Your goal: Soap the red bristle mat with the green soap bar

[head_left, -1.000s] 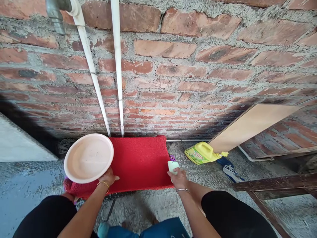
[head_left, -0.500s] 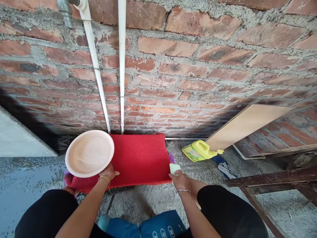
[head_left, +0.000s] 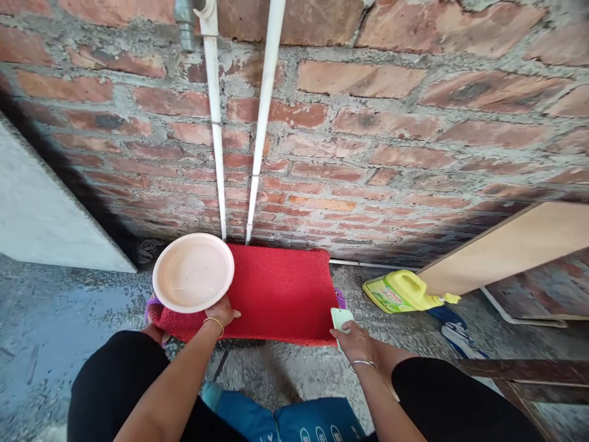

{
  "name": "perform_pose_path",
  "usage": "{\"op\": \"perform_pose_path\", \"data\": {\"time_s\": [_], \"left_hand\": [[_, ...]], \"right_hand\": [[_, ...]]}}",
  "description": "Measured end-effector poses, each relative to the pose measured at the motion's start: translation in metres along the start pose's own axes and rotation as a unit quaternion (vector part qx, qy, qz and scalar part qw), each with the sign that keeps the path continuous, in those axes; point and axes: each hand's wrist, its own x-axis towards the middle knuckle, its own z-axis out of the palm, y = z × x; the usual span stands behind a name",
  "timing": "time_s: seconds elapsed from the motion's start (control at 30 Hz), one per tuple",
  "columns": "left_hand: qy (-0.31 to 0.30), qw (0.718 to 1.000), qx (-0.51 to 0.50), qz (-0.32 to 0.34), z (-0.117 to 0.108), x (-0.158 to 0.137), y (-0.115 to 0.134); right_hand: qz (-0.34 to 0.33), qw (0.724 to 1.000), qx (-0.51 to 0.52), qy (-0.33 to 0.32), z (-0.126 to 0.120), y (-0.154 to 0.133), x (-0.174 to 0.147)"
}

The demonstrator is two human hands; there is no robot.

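Note:
My left hand (head_left: 224, 312) is closed at the near right rim of a round pale pink basin (head_left: 193, 273). Its thumb sticks out to the right, and the basin hides the other fingers. The basin is over the left end of a long red cloth cover (head_left: 283, 294) with a fuzzy surface. At the right end of this cover, my right hand (head_left: 356, 341) is closed around a flat, pale green piece (head_left: 341, 317) with rounded corners. The grip hides much of it, so its kind is unclear.
A yellow jug (head_left: 400, 291) lies tilted on the concrete floor, near a leaning tan board (head_left: 510, 248) and a blue-and-white shoe (head_left: 460, 337). Two white pipes (head_left: 264, 123) run down the brick wall. A pale slab (head_left: 50, 209) stands left, beside wet floor.
The view has shifted, so most of the scene sits farther right. The basin looks slightly smaller against the red cover. Both hands keep their places by the basin and the cover's right end.

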Motion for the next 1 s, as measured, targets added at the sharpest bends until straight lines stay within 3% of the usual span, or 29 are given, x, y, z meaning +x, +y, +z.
{"op": "perform_pose_path", "data": {"time_s": [0.1, 0.3, 0.43, 0.53, 0.6, 0.7, 0.87, 1.0], "left_hand": [[0.005, 1.0, 0.01, 0.009, -0.001, -0.002, -0.01], [-0.027, 0.999, 0.024, 0.04, 0.0, -0.015, -0.043], [-0.062, 0.997, 0.032, 0.022, 0.003, -0.021, -0.063], [-0.073, 0.997, 0.037, 0.009, 0.004, -0.021, -0.07], [-0.072, 0.997, 0.036, 0.01, 0.004, -0.02, -0.07], [-0.066, 0.997, 0.03, 0.019, 0.004, -0.02, -0.066], [-0.05, 0.998, 0.021, 0.032, 0.006, -0.019, -0.062], [-0.031, 0.998, 0.023, 0.04, 0.009, -0.021, -0.059]], "right_hand": [[-0.064, 0.997, 0.039, -0.035, 0.014, -0.039, -0.019], [-0.173, 0.976, 0.067, -0.11, 0.058, -0.147, -0.081], [-0.202, 0.969, 0.055, -0.131, 0.084, -0.218, -0.111], [-0.206, 0.967, 0.052, -0.141, 0.101, -0.254, -0.125], [-0.225, 0.964, 0.033, -0.141, 0.106, -0.261, -0.125], [-0.239, 0.962, -0.006, -0.131, 0.101, -0.244, -0.112], [-0.155, 0.982, -0.029, -0.101, 0.072, -0.203, -0.077], [-0.156, 0.982, 0.005, -0.103, 0.071, -0.226, -0.077]]}}
